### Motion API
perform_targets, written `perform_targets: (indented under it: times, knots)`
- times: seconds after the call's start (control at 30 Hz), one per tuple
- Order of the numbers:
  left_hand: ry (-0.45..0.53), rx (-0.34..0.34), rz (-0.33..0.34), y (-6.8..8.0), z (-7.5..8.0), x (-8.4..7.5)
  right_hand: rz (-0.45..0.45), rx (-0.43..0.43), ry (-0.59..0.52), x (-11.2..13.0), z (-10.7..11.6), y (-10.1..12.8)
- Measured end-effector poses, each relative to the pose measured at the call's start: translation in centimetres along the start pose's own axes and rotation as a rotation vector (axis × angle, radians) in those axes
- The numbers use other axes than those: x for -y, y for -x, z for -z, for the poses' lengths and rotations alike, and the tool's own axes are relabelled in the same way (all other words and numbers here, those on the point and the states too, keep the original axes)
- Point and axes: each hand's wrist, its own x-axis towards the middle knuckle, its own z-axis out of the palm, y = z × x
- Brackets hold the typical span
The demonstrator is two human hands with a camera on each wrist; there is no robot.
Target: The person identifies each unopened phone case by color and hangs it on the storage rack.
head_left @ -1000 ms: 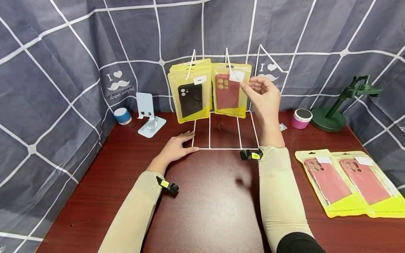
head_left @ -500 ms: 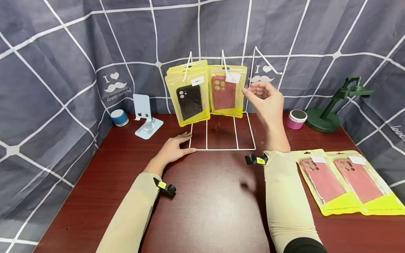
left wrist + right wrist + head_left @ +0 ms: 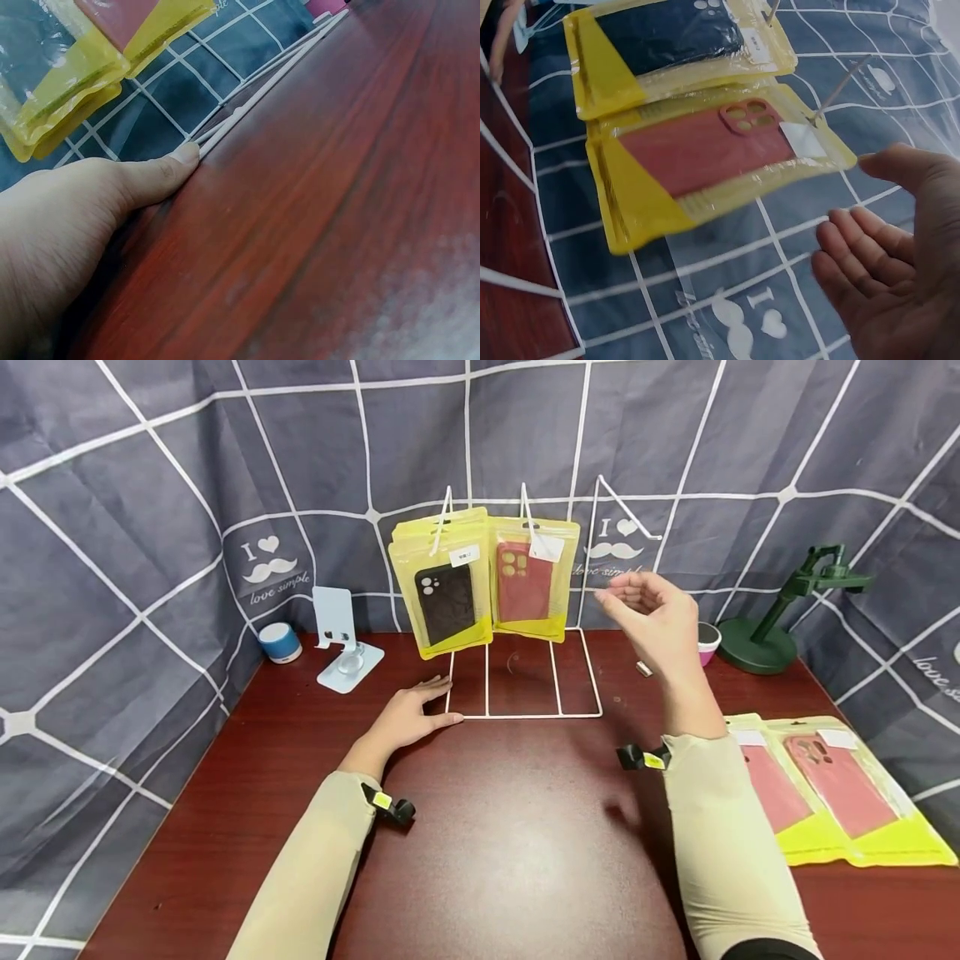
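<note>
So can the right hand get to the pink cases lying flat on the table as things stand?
Probably yes: the right hand is empty and raised, and the pink cases lie uncovered beside that forearm, with nothing between.

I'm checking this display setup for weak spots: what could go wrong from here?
The wire rack looks light; the left hand only rests at its base corner, so lifting off might let it tip under the hanging packs. The red pack hangs free of the right hand and could swing off its hook.

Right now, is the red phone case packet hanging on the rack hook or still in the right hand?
Hanging. The red case packet hangs from a hook of the white wire rack; the right hand is empty, clear of it.
</note>
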Motion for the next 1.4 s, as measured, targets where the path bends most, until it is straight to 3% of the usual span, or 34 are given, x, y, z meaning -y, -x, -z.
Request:
perform_targets:
  times: [0.27, 0.4, 0.53, 0.63, 0.73, 0.83, 1.03, 1.2, 1.4]
  knots:
    - [0.001, 0.007, 0.002, -0.1, 0.2, -0.2, -0.003, 0.375, 0.420, -2.6, 7.2, 1.2]
    - [0.002, 0.010, 0.006, -0.2, 0.3, -0.2, -0.030, 0.465, 0.640, -5.1, 12.2, 1.7]
    - [-0.009, 0.018, 0.003, -0.2, 0.2, 0.0, -0.152, 0.554, 0.819, -8.0, 16.9, 2.5]
    - [-0.019, 0.018, 0.002, -0.1, 0.3, 0.1, -0.276, 0.708, 0.839, -9.7, 18.8, 3.2]
    - [-0.014, -0.001, 0.000, -0.1, 0.3, 0.2, -0.364, 0.829, 0.800, -10.9, 19.3, 3.7]
    - [-0.002, -0.007, -0.003, 0.0, 0.2, 0.2, -0.413, 0.868, 0.768, -11.8, 18.9, 4.0]
    - [-0.008, 0.031, 0.042, 0.4, -0.3, 0.3, -0.385, 0.848, 0.802, -12.7, 17.4, 4.7]
    - [0.008, 0.007, 0.019, 0.2, -0.2, 0.2, -0.317, 0.787, 0.838, -12.8, 16.3, 4.7]
    - [-0.008, 0.009, -0.001, 0.2, -0.4, 0.3, -0.381, 0.797, 0.739, -13.4, 15.7, 4.9]
